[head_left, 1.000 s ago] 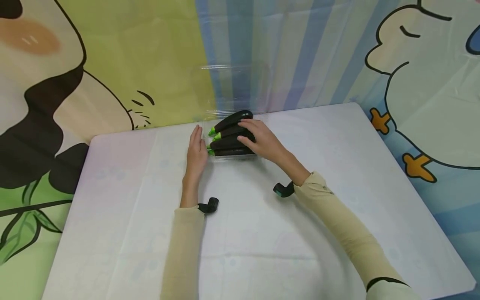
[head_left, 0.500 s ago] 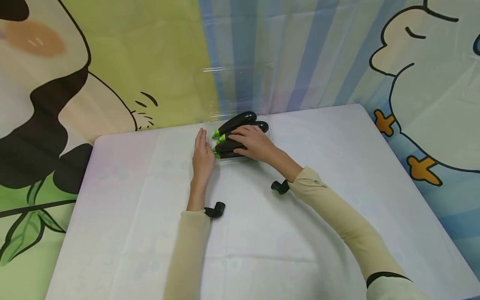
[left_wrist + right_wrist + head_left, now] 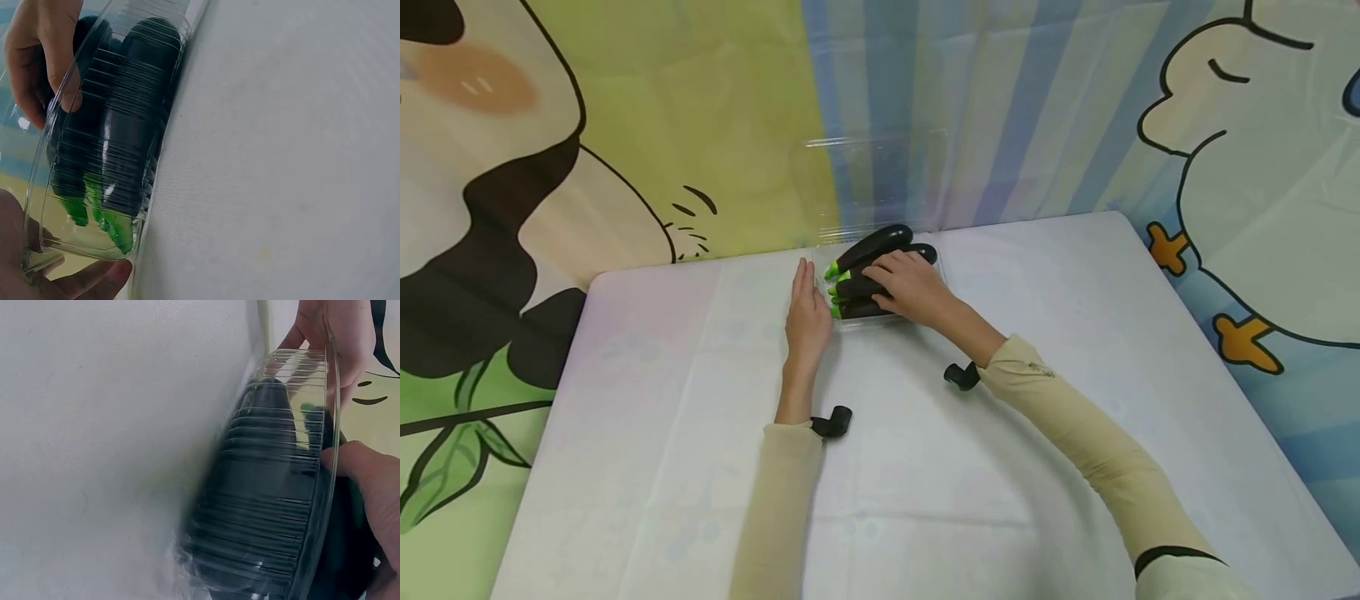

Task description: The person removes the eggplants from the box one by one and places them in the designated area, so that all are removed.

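Observation:
Several dark eggplants with bright green stem ends lie side by side in a clear plastic box. The stems point left. My right hand reaches over the box from the right and grips an eggplant in the middle, thumb toward the near side and fingers toward the far side. That palm hides the right ends of some eggplants. Along the box's left wall rests my left hand, its fingers straight and touching the plastic. Through the ribbed near wall, dark eggplant bodies show in the right wrist view.
The box's clear lid stands raised behind it, against a printed cloth backdrop. The box sits at the far edge of a white-covered table. Each wrist carries a small black camera.
My right hand has come down lower over the eggplants, and the middle one under it has shifted slightly. My left hand stays by the box's left wall. The head view has shifted a little.

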Demonstrator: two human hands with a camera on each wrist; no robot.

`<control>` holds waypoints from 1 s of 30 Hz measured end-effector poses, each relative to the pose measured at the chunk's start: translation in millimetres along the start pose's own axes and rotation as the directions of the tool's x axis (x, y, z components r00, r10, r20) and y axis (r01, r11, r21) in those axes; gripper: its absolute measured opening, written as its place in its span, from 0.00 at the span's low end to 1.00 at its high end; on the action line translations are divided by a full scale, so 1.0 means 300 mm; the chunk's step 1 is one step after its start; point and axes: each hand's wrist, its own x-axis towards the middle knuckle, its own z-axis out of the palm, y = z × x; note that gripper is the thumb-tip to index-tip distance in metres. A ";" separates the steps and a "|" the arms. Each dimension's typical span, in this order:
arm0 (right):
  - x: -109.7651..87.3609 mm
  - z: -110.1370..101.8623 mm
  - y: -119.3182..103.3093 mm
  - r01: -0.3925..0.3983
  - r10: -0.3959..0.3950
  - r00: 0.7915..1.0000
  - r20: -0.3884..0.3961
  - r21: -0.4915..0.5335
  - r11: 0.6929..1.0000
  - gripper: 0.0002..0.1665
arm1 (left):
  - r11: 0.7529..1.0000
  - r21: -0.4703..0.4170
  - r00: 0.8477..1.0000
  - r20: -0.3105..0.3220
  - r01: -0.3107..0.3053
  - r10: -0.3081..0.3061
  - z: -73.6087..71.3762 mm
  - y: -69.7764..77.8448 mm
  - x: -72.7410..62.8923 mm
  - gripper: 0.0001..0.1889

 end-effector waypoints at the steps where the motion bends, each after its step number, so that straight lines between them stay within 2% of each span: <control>1: -0.001 -0.002 0.001 -0.007 0.007 1.000 -0.007 0.002 1.000 0.25 | 1.000 0.001 1.000 -0.003 -0.001 0.001 0.001 -0.001 0.001 0.26; 6: -0.015 -0.007 0.008 -0.043 0.042 0.996 -0.084 -0.007 0.999 0.26 | 1.000 0.002 1.000 0.006 0.003 -0.003 0.003 -0.005 0.000 0.26; 10: -0.031 -0.012 0.015 -0.101 0.098 0.975 -0.197 -0.008 0.995 0.26 | 1.000 0.003 1.000 0.011 0.010 -0.010 0.004 -0.004 -0.004 0.26; 12: -0.038 -0.018 0.019 -0.131 0.133 0.965 -0.225 0.028 0.991 0.26 | 1.000 0.004 1.000 0.012 0.011 -0.011 0.003 -0.002 -0.005 0.26; 19: -0.052 -0.043 0.033 -0.222 0.256 0.954 -0.155 0.206 0.953 0.28 | 1.000 0.008 1.000 0.011 0.011 -0.011 0.001 0.000 -0.007 0.26; 26: -0.063 -0.064 0.037 -0.283 0.323 0.936 -0.139 0.249 0.926 0.32 | 1.000 0.011 1.000 -0.005 -0.022 0.022 -0.004 0.006 -0.011 0.26; 30: -0.072 -0.082 0.045 -0.335 0.377 0.921 -0.095 0.298 0.894 0.30 | 1.000 0.016 1.000 -0.010 -0.023 0.023 -0.006 0.006 -0.010 0.26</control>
